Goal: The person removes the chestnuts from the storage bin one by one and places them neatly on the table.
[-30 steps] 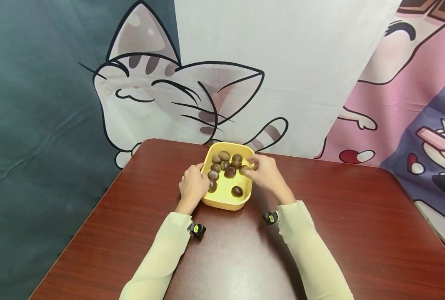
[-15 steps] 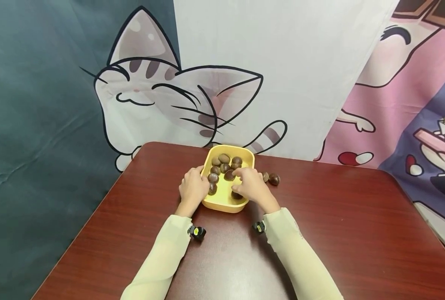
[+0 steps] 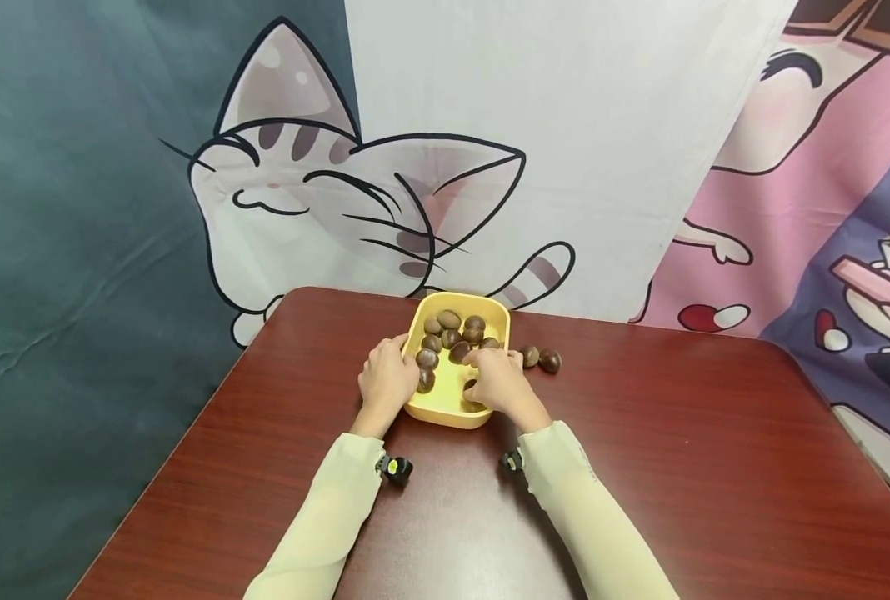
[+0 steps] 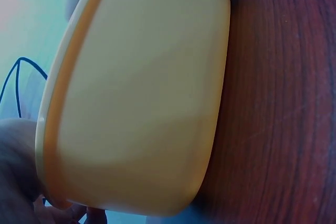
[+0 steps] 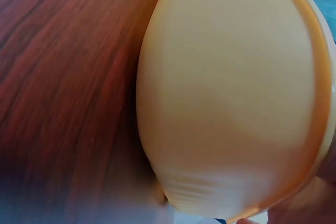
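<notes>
A yellow plastic box (image 3: 445, 417) holding several brown chestnuts (image 3: 448, 319) stands on the table. My left hand (image 3: 388, 379) grips its left rim, thumb inside and fingers along the outer wall. Over the right rim, my right hand (image 3: 499, 382) reaches into the near part of the box. Its thumb and fingers are curled round a chestnut (image 3: 471, 386), which they partly hide. In the left wrist view, the box's side wall (image 4: 136, 87) hides the contents, and part of the left hand (image 4: 18, 153) shows at the rim. The right wrist view likewise shows mostly outer wall (image 5: 231, 77).
Two chestnuts (image 3: 550, 361) lie on the dark red wooden table (image 3: 677, 433), just right of the box. Behind the table's far edge hangs a cloth backdrop (image 3: 565, 125) with cartoon cats. A small black camera (image 3: 396, 469) is strapped to the left wrist.
My right hand has moved from the box's right rim inward and nearer, closing round the near chestnut. Two chestnuts on the table right of the box have come into view. The left hand stays put.
</notes>
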### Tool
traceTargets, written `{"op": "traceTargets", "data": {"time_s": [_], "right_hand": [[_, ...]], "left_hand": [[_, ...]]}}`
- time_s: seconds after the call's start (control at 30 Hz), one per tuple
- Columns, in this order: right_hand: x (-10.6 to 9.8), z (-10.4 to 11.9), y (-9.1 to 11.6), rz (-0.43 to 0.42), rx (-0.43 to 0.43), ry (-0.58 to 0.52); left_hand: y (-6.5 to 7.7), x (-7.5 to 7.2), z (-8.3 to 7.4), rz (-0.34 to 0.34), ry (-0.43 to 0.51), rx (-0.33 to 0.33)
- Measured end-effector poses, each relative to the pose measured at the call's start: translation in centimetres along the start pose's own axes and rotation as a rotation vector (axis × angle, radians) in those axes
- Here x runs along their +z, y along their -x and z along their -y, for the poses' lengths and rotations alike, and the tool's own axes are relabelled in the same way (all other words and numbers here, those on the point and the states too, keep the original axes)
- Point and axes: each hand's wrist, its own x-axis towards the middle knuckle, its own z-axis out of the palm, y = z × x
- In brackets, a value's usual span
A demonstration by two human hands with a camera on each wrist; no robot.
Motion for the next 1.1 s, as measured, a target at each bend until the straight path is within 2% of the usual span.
{"op": "traceTargets", "data": {"time_s": [0.3, 0.53, 0.7, 1.1], "right_hand": [[-0.2, 0.2, -0.2, 0.047, 0.01, 0.068], [0.0, 0.0, -0.3, 0.061, 0.022, 0.079], [0.0, -0.2, -0.4, 0.032, 0.019, 0.043], [-1.1, 0.1, -0.7, 0.0, 0.006, -0.136]], "left_hand": [[0.0, 0.0, -0.1, 0.0, -0.008, -0.004], [0.1, 0.2, -0.1, 0.004, 0.0, 0.003], [0.1, 0.1, -0.2, 0.003, -0.005, 0.002], [0.1, -0.1, -0.3, 0.0, -0.016, -0.002]]}}
